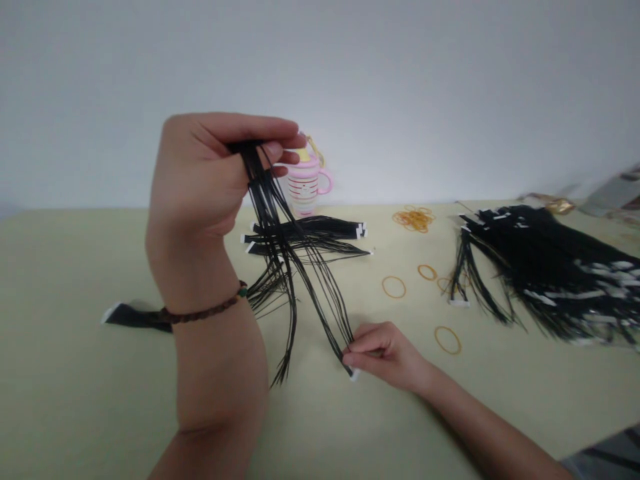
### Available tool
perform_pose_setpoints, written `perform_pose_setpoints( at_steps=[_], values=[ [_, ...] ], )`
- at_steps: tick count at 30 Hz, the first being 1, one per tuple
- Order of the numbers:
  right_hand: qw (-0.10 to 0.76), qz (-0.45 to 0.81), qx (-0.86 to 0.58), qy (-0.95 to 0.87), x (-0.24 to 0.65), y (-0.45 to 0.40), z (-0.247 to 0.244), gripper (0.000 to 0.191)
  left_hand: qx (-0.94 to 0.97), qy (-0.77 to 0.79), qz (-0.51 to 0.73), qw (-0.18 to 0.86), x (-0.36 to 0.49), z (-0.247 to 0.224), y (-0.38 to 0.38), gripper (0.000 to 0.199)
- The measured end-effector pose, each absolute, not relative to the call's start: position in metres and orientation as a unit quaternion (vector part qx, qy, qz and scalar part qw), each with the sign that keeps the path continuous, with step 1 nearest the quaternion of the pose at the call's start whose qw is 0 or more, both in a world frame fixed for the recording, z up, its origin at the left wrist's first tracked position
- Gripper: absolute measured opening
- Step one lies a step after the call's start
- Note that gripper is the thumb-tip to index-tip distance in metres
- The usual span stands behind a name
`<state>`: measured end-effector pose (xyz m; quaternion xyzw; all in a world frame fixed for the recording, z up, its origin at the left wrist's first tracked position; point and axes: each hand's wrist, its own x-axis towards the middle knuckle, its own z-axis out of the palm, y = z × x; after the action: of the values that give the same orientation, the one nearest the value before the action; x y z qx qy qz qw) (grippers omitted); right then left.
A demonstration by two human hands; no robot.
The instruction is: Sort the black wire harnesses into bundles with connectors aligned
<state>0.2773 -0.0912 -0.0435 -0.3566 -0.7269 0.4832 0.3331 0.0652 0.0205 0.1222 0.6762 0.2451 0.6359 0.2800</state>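
Note:
My left hand [220, 167], raised above the table with a dark beaded bracelet at the wrist, is closed on the upper part of a bundle of thin black wires [273, 217]. The wires hang down from its fingers, and some loose ends fan out below. Lower and to the right, my right hand [383, 353] pinches one group of these strands close to its white connector [355, 375]. That group runs slanting between the two hands. Behind the hanging strands lie several flat black wire bundles [320, 230] with white ends.
A big pile of black wires [530, 253] with white connectors lies at the right. Loose rubber bands [447, 340] are scattered in the middle, with a heap of rubber bands [415, 218] farther back. A pink striped cup [303, 187] stands near the wall. Another black bundle [135, 317] lies left.

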Motion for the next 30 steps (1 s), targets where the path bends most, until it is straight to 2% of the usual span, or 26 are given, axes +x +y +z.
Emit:
perform_pose_setpoints(
  at_steps=[6, 14, 22, 30],
  values=[
    [0.321, 0.465, -0.389, -0.728, 0.276, -0.093, -0.048, 0.024, 0.690, 0.235, 0.624, 0.282, 0.073, 0.122, 0.022, 0.018],
    [0.341, 0.271, -0.445, -0.782, 0.271, -0.089, -0.057, 0.029, 0.678, 0.212, 0.643, 0.288, 0.082, 0.122, 0.021, 0.017],
    [0.351, 0.300, -0.469, -0.753, 0.268, -0.089, -0.061, 0.026, 0.665, 0.180, 0.641, 0.337, 0.081, 0.127, 0.009, 0.017],
    [0.359, 0.314, -0.435, -0.764, 0.266, -0.088, -0.062, 0.031, 0.666, 0.171, 0.619, 0.379, 0.071, 0.135, -0.012, 0.020]
  ],
)
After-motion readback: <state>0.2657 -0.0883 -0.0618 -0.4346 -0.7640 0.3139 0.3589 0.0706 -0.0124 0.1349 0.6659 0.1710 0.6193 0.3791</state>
